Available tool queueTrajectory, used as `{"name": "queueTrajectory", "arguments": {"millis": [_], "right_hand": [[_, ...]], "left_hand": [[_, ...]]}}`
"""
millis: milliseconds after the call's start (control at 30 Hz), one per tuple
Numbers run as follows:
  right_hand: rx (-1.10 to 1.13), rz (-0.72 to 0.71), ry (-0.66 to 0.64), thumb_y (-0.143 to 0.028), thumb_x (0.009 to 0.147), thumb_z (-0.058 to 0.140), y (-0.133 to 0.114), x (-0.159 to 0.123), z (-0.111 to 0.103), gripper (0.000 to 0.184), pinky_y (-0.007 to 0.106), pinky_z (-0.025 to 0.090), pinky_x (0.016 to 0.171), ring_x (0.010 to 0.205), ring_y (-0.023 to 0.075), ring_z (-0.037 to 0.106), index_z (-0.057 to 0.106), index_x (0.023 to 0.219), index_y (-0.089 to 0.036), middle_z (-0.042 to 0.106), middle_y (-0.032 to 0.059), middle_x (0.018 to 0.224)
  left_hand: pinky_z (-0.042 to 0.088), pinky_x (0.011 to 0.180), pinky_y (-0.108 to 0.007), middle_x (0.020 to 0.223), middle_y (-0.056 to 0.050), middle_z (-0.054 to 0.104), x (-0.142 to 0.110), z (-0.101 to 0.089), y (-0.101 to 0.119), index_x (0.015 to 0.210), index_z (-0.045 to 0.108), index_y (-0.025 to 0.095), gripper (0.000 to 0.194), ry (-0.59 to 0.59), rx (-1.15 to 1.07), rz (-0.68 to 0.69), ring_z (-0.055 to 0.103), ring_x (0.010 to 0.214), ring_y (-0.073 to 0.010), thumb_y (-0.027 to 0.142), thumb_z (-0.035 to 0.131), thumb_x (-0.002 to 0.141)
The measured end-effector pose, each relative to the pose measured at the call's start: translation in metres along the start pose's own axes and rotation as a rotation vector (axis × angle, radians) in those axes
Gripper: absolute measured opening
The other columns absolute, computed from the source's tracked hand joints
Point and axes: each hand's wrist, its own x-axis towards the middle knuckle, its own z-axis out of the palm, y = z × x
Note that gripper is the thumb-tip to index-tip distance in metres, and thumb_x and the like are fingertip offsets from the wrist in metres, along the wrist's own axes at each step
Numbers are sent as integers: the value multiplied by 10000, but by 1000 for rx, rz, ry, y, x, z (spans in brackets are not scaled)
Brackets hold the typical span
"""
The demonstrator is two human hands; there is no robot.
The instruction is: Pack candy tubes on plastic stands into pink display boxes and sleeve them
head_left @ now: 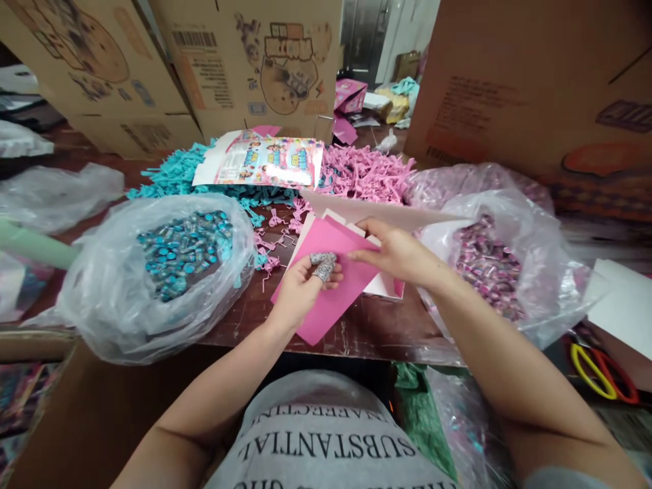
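The right hand (394, 251) is closed in a pinch on the pink card (326, 309), with the thumb on the near face at the upper right edge and the index finger extended along the top. The left hand (308, 278) is partly closed in front of the same card, fingers curled; silvery wrapping (324, 265) covers the thumb and a finger. Whether the left hand grips the card or only rests against it cannot be told. The two hands are apart, with the left lower.

The card is tilted, above the front of the dark red table (415, 329), and partly covers an open white box (392, 286). A clear bag (96, 292) of blue-ended pieces stands to the left; a second bag (553, 272), containing pink pieces, stands to the right. Behind the box lie a teal pile (173, 171) and a pink pile (369, 173).
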Motion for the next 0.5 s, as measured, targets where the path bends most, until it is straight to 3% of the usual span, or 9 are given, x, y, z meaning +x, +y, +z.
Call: {"name": "queueTrajectory", "arguments": {"millis": [167, 300, 400, 500], "right_hand": [[209, 116, -112, -599, 1023, 498, -8, -12, -7, 411, 341, 524, 754, 813, 196, 634, 670, 1016, -226, 713, 49, 944], [366, 194, -221, -577, 940, 644, -4, -16, -12, 377, 320, 533, 729, 807, 179, 643, 691, 1077, -229, 732, 37, 984], [331, 130, -206, -523, 882, 725, -5, -18, -5, 365, 333, 542, 771, 860, 198, 664, 694, 1083, -219, 747, 43, 1009], [177, 60, -132, -439, 912, 687, -12, -22, 6, 261, 341, 528, 799, 887, 213, 674, 681, 1041, -213, 749, 52, 1004]], "left_hand": [[648, 698, -308, 879, -88, 796, 0, 11, 9, 1013, 725, 135, 455, 10, -33, -4, 767, 721, -180, 446, 900, 732], [640, 624, -267, 798, -57, 774, -2, 13, 12, 965, 698, 141, 447, 7, -36, -88, 758, 659, -166, 418, 926, 698], [649, 629, -279, 779, -52, 770, -2, 13, 9, 972, 679, 150, 470, 19, -40, -132, 766, 662, -177, 435, 931, 695], [646, 614, -281, 756, -50, 770, -2, 14, 8, 939, 687, 146, 513, 38, -30, -131, 754, 619, -175, 472, 953, 646]]}}
